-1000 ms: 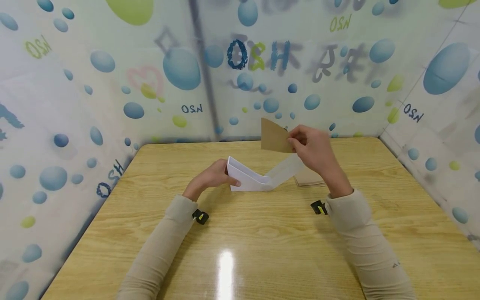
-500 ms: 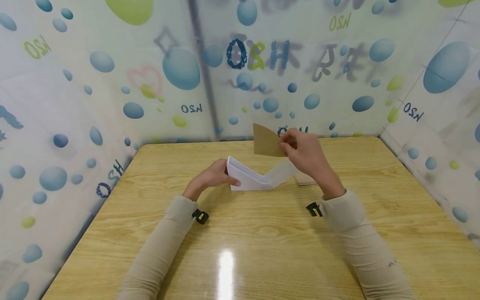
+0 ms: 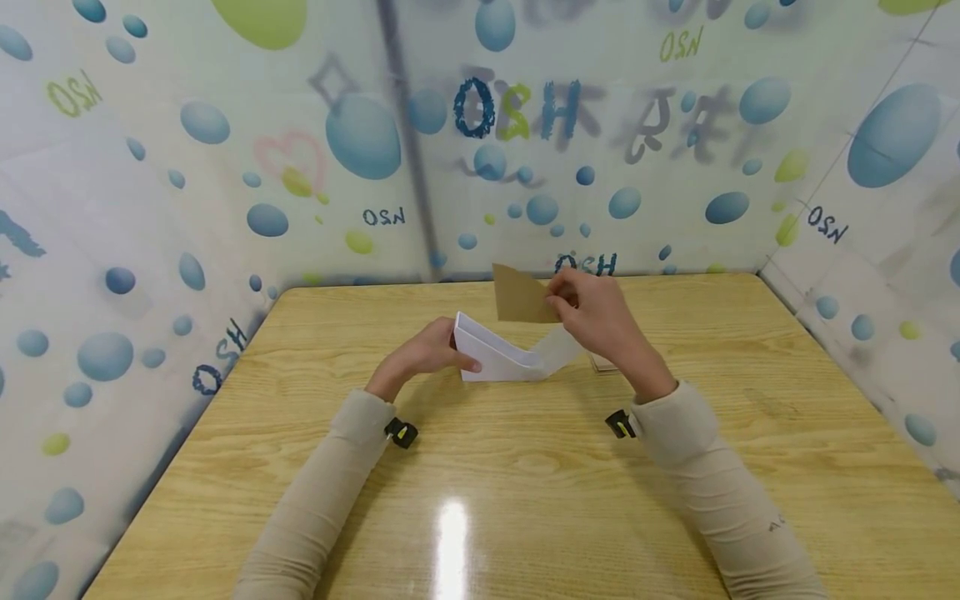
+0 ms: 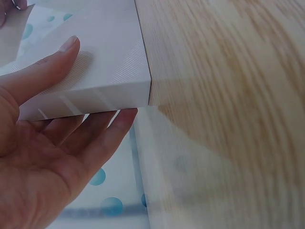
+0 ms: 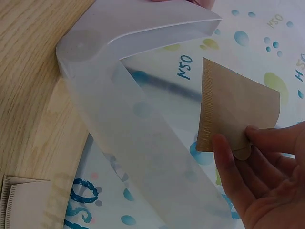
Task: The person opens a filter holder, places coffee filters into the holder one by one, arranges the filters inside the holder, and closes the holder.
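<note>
A white box [image 3: 491, 358] with a sloping open top stands on the table, its translucent lid [image 3: 558, 350] swung out to the right. My left hand [image 3: 427, 346] grips the box's left end, thumb on the front face and fingers behind, as the left wrist view confirms. Between thumb and fingers my right hand [image 3: 596, 315] pinches a brown paper coffee filter [image 3: 519, 296] by its right side. The filter hangs above the open lid, just up and right of the box; its crimped edge [image 5: 206, 114] shows in the right wrist view.
Several more brown filters [image 5: 26, 202] lie stacked on the table right of the lid, partly hidden by my right hand in the head view. Behind the wooden table [image 3: 525, 467] rises a wall sheet [image 3: 300, 200] printed with blue and green spots.
My right hand has carried the coffee filter leftward and a little down, closer to the box. My left hand and the box have stayed put.
</note>
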A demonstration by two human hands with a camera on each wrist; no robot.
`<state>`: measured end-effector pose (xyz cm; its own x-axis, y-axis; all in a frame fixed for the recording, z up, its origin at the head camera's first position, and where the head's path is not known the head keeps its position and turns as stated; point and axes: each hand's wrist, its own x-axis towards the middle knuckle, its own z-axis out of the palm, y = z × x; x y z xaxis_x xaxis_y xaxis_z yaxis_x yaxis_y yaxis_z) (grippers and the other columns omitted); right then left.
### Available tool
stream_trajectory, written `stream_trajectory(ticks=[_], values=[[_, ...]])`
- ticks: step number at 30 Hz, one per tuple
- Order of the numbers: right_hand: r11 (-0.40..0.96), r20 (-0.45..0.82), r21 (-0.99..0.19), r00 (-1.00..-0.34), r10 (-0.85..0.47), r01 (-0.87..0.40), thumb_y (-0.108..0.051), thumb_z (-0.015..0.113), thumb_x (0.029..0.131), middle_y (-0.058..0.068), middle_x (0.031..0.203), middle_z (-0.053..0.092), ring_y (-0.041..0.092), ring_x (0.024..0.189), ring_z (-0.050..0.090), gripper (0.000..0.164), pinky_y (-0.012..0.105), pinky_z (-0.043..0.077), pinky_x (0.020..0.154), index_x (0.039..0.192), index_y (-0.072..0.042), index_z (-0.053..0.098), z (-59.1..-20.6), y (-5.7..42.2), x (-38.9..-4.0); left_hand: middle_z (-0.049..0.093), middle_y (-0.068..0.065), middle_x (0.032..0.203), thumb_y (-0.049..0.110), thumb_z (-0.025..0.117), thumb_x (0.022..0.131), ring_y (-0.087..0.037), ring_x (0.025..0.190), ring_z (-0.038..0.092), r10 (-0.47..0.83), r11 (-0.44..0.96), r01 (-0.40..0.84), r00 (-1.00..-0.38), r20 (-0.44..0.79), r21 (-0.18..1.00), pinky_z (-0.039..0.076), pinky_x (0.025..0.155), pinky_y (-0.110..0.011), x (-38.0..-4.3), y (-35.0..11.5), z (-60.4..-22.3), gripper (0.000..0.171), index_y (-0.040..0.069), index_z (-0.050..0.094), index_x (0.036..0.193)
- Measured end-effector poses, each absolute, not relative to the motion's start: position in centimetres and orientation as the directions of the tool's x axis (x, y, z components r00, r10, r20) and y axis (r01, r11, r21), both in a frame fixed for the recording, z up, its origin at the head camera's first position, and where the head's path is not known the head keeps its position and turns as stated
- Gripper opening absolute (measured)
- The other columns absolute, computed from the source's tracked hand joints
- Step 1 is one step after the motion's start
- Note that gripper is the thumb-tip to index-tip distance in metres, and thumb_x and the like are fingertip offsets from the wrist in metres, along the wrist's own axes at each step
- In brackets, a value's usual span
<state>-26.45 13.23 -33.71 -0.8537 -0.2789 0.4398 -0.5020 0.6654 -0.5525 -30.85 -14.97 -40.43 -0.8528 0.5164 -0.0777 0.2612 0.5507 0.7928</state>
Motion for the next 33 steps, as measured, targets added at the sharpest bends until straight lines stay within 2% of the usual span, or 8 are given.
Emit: stream_trajectory(ticks=[23,33], values=[[0.664,0.419,-0.541,-0.850,-0.320,-0.517,-0.009,0.067,0.097,0.011,0.092,0.078,0.023,0.082,0.073,0.008,0.041,0.058,0.076,0.101,-0.004,0.071,-34.5,12.0,-26.9,0.072,-0.016,0.126,0.006,0.082,0.087,-0.025,0.104,0.068,0.502,0.570,0.250,-0.860,-0.091,0.783,0.056,0.091,-0.038,-30.9,-15.0,-40.4,0.045,0.003,0.064,0.128],[0.679,0.405,-0.522,-0.851,-0.335,-0.516,-0.009,0.066,0.097,0.009,0.090,0.076,0.021,0.079,0.069,0.007,0.039,0.056,0.074,0.101,-0.006,0.071,-35.2,11.4,-26.8,0.072,-0.017,0.122,0.007,0.082,0.087,-0.024,0.101,0.067,0.509,0.564,0.254,-0.856,-0.088,0.786,0.055,0.086,-0.033,-31.0,-15.0,-40.4,0.043,0.002,0.064,0.125]])
